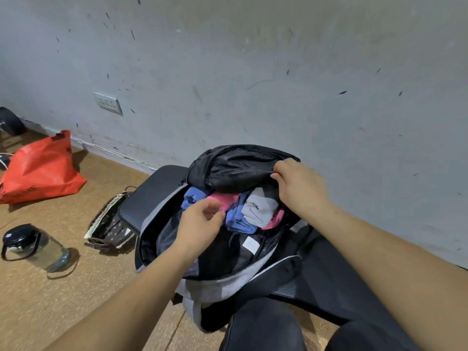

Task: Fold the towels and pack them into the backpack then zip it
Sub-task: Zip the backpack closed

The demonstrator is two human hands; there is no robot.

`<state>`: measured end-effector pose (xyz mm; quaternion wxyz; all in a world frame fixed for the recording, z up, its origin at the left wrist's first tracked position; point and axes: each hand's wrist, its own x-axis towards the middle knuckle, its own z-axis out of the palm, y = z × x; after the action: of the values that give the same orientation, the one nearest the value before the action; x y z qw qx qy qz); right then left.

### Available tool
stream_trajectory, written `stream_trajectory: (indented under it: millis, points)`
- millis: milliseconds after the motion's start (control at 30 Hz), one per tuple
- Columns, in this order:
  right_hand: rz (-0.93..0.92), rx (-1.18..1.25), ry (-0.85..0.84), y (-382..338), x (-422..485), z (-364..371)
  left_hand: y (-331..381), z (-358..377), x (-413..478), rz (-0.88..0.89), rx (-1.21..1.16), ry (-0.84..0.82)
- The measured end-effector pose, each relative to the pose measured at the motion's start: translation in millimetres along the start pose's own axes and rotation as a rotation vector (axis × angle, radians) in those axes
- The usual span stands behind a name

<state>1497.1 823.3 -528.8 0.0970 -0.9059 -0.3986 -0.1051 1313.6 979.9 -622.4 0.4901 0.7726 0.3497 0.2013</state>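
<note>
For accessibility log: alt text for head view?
An open backpack holds folded blue, pink and grey towels; the right hand grips its black flap, the left hand is at the towels. An orange bag and bottle lie left.

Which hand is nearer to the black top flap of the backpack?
Right. The right hand grips the flap at its edge; the left hand is lower, over the open backpack, by the pink towel.

My black-and-grey cloth backpack (220, 285) looks matt and woven, its black flap (240, 168) thin and faintly shiny. The blue, pink and grey cloth towels (260, 209) inside look soft, fuzzy. Left of me, the red bag (43, 171) is smooth, slightly glossy; the clear plastic bottle (43, 249) shines.
</note>
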Motion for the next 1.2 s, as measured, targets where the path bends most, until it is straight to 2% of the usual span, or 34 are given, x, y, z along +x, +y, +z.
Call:
stream_trajectory:
  millis: [67, 167, 267, 367, 467, 567, 667, 733, 800, 833, 933, 967, 1033, 1133, 1200]
  points:
    - [-0.003, 0.002, 0.005, 10, -3, 4, 3, -15, 1, 0.011, 0.007, 0.027]
    - [0.044, 0.330, -0.044, 16, -9, 7, 10, -40, 5, 0.020, 0.024, 0.096]
    - [0.315, 0.675, -0.070, 12, -11, 10, 19, -58, 13, 0.040, 0.061, 0.147]
    - [0.577, 0.964, -0.202, 8, -14, 9, 30, -64, 13, 0.081, 0.072, 0.157]
    - [0.569, 1.079, -0.184, 4, -17, -3, 40, -69, 8, 0.140, 0.101, 0.158]
    - [0.422, 1.115, -0.196, -7, -22, -24, 52, -75, 1, 0.195, 0.117, 0.183]
    - [0.169, 1.013, -0.433, -21, -32, -45, 65, -84, -8, 0.224, 0.108, 0.183]
    - [0.006, 0.881, -0.736, -34, -45, -57, 68, -90, -14, 0.237, 0.123, 0.192]
    - [-0.046, 0.811, -1.009, -46, -58, -56, 63, -95, -19, 0.240, 0.160, 0.190]
    - [-0.040, 0.783, -1.018, -52, -64, -48, 57, -97, -21, 0.233, 0.189, 0.172]
    - [-0.076, 0.580, -0.655, -67, -74, -9, 29, -98, -23, 0.154, 0.361, 0.070]
    - [-0.087, 0.532, -0.582, -71, -78, 4, 18, -97, -23, 0.103, 0.431, 0.032]
    - [-0.076, 0.500, -0.620, -78, -84, 23, -3, -99, -20, -0.029, 0.556, -0.049]
    - [-0.097, 0.310, -0.812, -86, -79, 30, -25, -100, -15, -0.124, 0.629, -0.192]
    - [-0.117, 0.238, -0.758, -91, -63, 33, -32, -96, -13, -0.097, 0.655, -0.251]
